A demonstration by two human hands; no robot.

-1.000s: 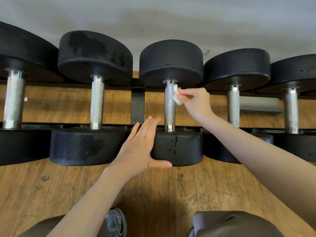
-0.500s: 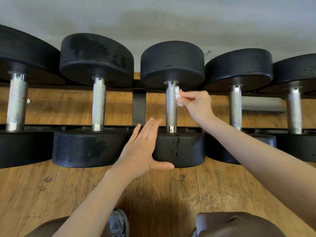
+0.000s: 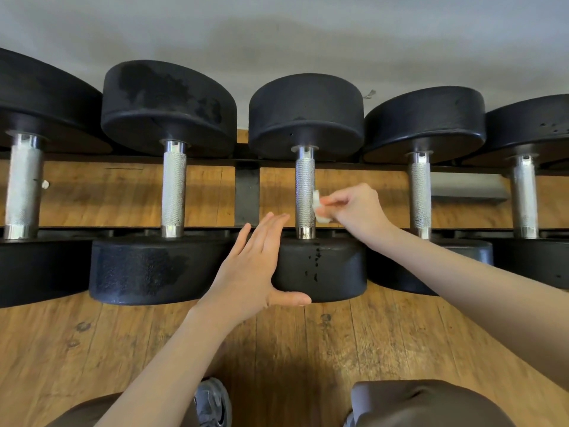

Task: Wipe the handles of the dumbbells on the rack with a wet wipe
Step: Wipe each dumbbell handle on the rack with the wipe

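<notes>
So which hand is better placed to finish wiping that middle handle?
The right hand. It already pinches the wet wipe against the right side of the middle dumbbell's handle, near its lower end. The left hand lies flat against that dumbbell's near head and holds nothing.

Five dumbbells (image 3: 304, 192) lie side by side across the middle of the frame on a dark rack (image 3: 247, 192) — black round heads toward the top and bottom, knurled silver handles running vertically between the rails; the centre handle (image 3: 304, 183) is bright steel with a rust-dark spot at its lower collar; a small crumpled white wet wipe (image 3: 317, 208) presses against the right side of that handle, low on its length — pinched in the right hand (image 3: 354, 211).
</notes>
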